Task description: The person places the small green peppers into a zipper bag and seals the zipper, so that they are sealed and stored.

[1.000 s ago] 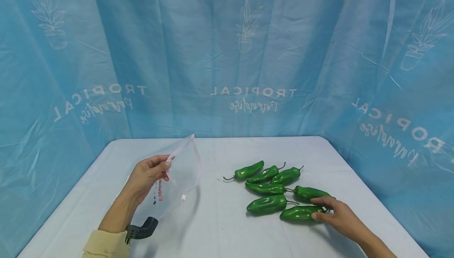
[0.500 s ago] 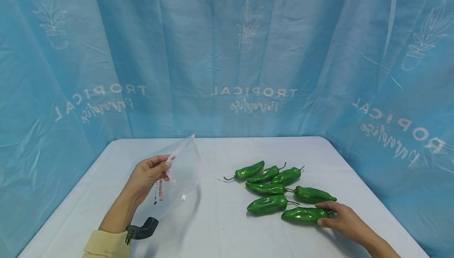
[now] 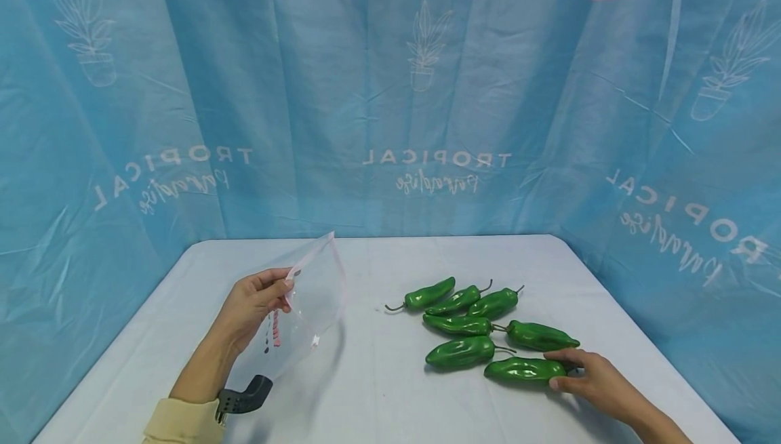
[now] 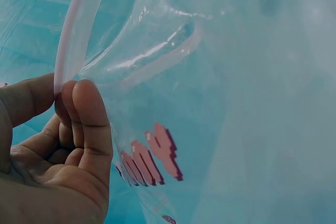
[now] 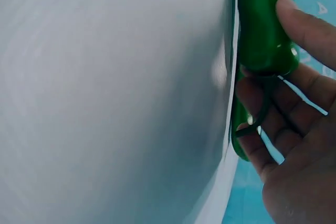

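Note:
My left hand (image 3: pixel 259 301) pinches the rim of a clear plastic zip bag (image 3: pixel 317 295) between thumb and fingers. In the left wrist view, the bag's pink zip strip (image 4: pixel 73 30) rises from the fingertips, and pink printed lettering (image 4: pixel 164 150) shows below. On the table, my right hand (image 3: pixel 594 383) grips the stem end of a green pepper (image 3: pixel 521 369). The right wrist view has the thumb on the side of this pepper (image 5: pixel 265 30), with fingers behind it and its curved stem over them.
Several other green peppers lie close by, among them one to the left (image 3: pixel 460 352) and one just behind (image 3: pixel 539 335). A white-covered table (image 3: pixel 390 403) carries everything. Blue printed curtains (image 3: pixel 378 105) enclose its back and sides.
My right hand has slid a little to the right along its pepper, towards the stem end, and the pepper has shifted very slightly. The left hand and bag have stayed put.

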A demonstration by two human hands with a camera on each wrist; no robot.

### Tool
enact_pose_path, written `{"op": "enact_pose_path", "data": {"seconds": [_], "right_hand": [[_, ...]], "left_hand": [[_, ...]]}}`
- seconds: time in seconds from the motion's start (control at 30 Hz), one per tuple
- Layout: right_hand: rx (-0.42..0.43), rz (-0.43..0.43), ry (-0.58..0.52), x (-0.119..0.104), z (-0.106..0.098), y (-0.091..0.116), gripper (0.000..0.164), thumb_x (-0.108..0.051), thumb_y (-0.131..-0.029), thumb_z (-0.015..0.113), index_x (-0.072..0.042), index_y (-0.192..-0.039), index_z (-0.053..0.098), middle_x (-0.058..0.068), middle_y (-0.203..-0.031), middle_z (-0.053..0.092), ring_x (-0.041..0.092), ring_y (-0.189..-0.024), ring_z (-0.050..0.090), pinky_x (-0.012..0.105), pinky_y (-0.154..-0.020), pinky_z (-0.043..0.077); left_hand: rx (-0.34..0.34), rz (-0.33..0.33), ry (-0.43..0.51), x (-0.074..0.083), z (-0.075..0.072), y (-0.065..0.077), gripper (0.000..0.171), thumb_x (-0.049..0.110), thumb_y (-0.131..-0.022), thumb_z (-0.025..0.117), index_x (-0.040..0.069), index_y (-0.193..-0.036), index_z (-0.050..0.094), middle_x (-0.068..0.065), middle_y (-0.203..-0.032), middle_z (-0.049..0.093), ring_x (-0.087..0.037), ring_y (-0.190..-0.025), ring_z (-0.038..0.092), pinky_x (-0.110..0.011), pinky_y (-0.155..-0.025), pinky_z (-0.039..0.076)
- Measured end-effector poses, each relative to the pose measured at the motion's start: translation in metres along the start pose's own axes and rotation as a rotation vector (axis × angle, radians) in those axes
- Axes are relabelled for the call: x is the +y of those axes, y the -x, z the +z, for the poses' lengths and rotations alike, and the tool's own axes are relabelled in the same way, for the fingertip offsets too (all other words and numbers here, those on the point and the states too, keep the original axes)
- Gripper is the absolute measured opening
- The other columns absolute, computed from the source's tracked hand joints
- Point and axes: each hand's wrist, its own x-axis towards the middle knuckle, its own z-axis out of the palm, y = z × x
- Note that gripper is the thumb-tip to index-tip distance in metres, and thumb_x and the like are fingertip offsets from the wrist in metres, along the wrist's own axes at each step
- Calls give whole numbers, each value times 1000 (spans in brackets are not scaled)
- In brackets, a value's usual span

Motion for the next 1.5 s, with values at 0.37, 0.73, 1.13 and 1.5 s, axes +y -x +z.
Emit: {"op": "enact_pose_path", "data": {"seconds": [0.37, 0.73, 1.13, 1.5], "right_hand": [[-36, -37, -89, -9, -8, 2, 54, -36, -82, 70, -5, -125, 59, 23, -127, 56, 39, -114, 54, 27, -69, 50], [8, -77, -156, -36, 0, -2, 52, -36, -85, 67, -6, -127, 57, 20, -125, 58, 39, -115, 53, 26, -72, 52], [93, -108, -184, -64, 12, -15, 51, -38, -82, 69, -11, -125, 60, 13, -123, 62, 20, -103, 62, 25, -72, 52], [140, -137, -158, -85, 22, -29, 49, -40, -80, 71, -16, -122, 62, 7, -122, 63, 24, -108, 60, 24, -73, 52]], "left_hand": [[0, -1, -5, 1, 1, 1, 52, 28, -93, 60, -9, -127, 48, 6, -93, 61, -8, -72, 59, -20, -75, 54], [3, -2, -2, 0, 3, 3, 48, 28, -92, 61, -6, -123, 52, 1, -94, 62, -9, -72, 59, -21, -77, 54], [-2, 4, -10, 2, 3, 1, 51, 29, -92, 61, -7, -127, 50, 4, -94, 61, -9, -72, 59, -21, -78, 53], [-17, 9, -1, 3, 5, 4, 50, 26, -92, 61, -9, -126, 49, 5, -89, 60, -9, -71, 58, -22, -75, 53]]}}
